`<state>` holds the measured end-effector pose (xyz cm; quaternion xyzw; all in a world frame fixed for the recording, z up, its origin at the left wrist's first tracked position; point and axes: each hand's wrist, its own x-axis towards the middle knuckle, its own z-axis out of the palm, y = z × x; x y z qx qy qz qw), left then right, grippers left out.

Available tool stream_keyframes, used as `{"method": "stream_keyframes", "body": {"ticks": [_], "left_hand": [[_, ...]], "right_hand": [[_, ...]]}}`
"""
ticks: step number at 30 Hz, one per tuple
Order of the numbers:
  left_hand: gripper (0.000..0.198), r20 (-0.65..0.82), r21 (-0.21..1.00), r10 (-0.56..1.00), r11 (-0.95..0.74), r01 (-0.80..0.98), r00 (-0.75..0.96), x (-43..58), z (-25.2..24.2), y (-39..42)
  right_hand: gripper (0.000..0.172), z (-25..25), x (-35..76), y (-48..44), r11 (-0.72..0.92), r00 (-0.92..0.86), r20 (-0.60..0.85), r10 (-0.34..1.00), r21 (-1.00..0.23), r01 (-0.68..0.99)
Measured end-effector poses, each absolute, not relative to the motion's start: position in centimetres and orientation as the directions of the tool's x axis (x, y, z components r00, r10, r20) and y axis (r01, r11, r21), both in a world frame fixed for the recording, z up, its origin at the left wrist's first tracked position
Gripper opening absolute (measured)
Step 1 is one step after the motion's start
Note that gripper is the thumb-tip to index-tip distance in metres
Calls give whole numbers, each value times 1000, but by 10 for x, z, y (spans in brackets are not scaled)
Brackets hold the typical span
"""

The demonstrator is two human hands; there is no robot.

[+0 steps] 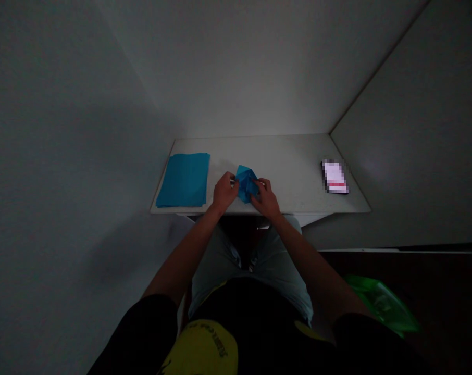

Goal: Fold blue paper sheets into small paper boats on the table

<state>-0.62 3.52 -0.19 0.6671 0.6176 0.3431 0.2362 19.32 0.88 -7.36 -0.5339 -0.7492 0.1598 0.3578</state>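
Note:
A folded piece of blue paper [244, 182] is between my two hands, just above or on the white table near its front edge. My left hand [225, 191] grips the paper's left side, fingers closed. On the right side, my right hand [266, 198] pinches the paper between thumb and fingers. Several folds and pointed flaps show, but the full shape is partly hidden by my fingers. To the left of my left hand lies a stack of flat blue sheets [184, 180].
The narrow white table [294, 156] meets walls at the back and both sides. A phone [335, 177] with a lit, blurred-out screen lies at the table's right end. On the dark floor at lower right is a green plastic bag [382, 304].

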Motion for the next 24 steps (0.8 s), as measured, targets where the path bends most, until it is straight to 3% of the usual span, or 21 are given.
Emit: {"method": "stream_keyframes", "body": {"ticks": [7,14,19,24], "left_hand": [[10,-12,917,992,60,394,-123,-17,-9,56],[9,-144,957,985,164,239,-98,-19,-11,59],[8,-125,962,985,150,227,-122,-18,-4,56],[8,65,945,997,-74,319,37,-14,10,42]], "right_hand": [[42,-72,192,10,381,-180,357,917,-643,664],[39,-70,193,8,386,-163,367,916,-695,606],[40,-75,195,14,406,-122,402,908,-765,500],[44,-80,196,21,397,-61,428,902,-762,512]]}}
